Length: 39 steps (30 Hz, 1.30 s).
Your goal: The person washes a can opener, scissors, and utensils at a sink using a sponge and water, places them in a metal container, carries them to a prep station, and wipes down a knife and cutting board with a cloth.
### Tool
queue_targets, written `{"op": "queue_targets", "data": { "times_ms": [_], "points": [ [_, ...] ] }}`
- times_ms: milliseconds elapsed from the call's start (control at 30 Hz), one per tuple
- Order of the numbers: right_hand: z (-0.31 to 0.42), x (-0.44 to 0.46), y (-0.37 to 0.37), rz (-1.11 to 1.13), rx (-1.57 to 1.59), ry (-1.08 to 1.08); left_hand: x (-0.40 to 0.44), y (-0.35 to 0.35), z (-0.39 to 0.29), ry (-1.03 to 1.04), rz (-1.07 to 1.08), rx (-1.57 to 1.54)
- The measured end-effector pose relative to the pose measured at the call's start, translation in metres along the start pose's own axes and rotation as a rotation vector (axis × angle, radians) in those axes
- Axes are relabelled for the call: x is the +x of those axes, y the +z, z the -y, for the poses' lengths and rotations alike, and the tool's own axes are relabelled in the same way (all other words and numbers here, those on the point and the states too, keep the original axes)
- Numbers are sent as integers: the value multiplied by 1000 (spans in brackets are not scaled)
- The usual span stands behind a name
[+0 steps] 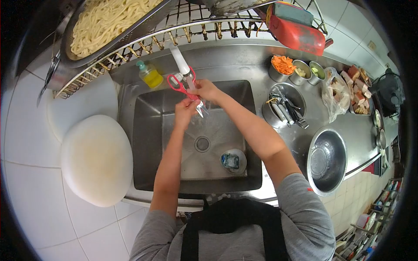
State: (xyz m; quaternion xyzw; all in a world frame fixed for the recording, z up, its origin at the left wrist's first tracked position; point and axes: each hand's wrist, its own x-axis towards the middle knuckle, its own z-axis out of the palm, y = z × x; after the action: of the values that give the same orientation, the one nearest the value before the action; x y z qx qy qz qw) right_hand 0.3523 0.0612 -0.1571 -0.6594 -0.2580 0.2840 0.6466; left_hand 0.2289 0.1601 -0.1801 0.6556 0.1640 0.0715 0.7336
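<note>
Centrally, red-handled scissors (190, 95) are held over the sink (147, 130), below the white tap (179, 60), blades tilted down, presumably so water runs off the tips; left hand (184, 112) and right hand (207, 91) both have fingers curled closed around them (exact grip partly hidden).

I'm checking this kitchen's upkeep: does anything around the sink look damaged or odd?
Yes: the wire rack beyond the sink looks worn; its pale bars are blotched brown along the front edge, possibly rust.
</note>
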Motion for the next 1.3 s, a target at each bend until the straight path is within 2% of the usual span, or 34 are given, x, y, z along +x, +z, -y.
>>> {"op": "queue_targets", "data": {
  "times_ms": [100,200,300,400,500,600,700,800,900,1000,1100,1200,1300],
  "points": [
    [-10,1,-6,23,114,138,-4,9,18,51,-63,-44],
    [-17,0,-4,19,-91,117,-14,19,25,208,-93,-23],
    [-13,-7,3,-20,-68,59,-20,22,23,190,-147,-96],
    [-4,-12,8,28,162,116,-15,11,28,25,-198,-126],
    [-1,-13,9,-18,113,86,-16,14,27,140,-205,-143],
    [-1,-11,3,43,281,58,-22,29,23,258,-240,-161],
    [-1,-11,3,33,255,38,-21,32,23,284,-241,-182],
    [5,-16,2,84,266,103,-20,23,18,148,-286,-40],
    [9,-21,2,98,368,132,-18,20,21,94,-243,-91],
    [6,-25,-1,117,420,105,-21,18,32,212,-202,66],
    [-4,-23,0,7,450,134,-30,20,43,241,-92,-5],
    [-12,-21,-4,-85,291,65,-37,16,48,160,11,-28],
    [-9,-11,-13,-83,79,-73,-46,10,50,106,98,9]
  ]
}}
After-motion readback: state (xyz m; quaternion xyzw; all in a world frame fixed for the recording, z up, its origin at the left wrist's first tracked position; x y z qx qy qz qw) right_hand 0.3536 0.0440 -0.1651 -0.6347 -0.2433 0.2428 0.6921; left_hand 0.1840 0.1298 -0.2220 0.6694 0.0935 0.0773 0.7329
